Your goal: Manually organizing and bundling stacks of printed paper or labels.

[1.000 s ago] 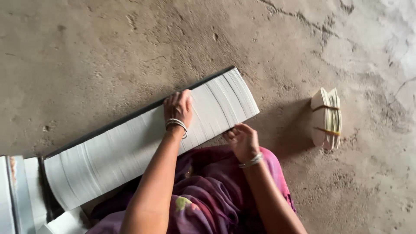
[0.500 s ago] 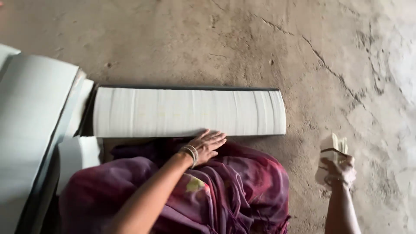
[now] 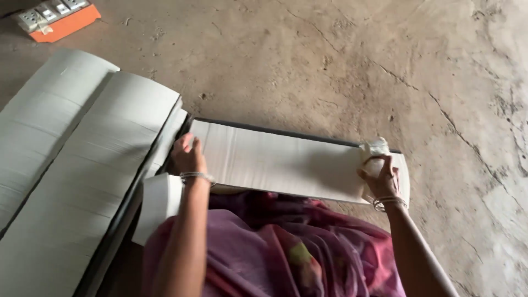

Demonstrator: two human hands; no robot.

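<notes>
Orange-based switch box [image 3: 55, 19] sits on the concrete floor [image 3: 308, 60] at its far left corner. Below it, two long pale stacks of flat sheets [image 3: 71, 165] lie side by side along the floor's left edge, one leaning against the other. Just right of them a smaller white stack [image 3: 159, 206] rests by the person's knee. The left hand [image 3: 188, 155] lies with fingers together, pressed flat on the left end of a long white bundle of sheets [image 3: 280, 162], which lies on the floor straight ahead of the purple-draped lap [image 3: 275, 253]. At the bundle's right end the right hand [image 3: 379, 176] grips a small banded wad of sheets [image 3: 377, 148], fingers closed around it, held against the bundle. Cracks run through the floor toward its right edge.
</notes>
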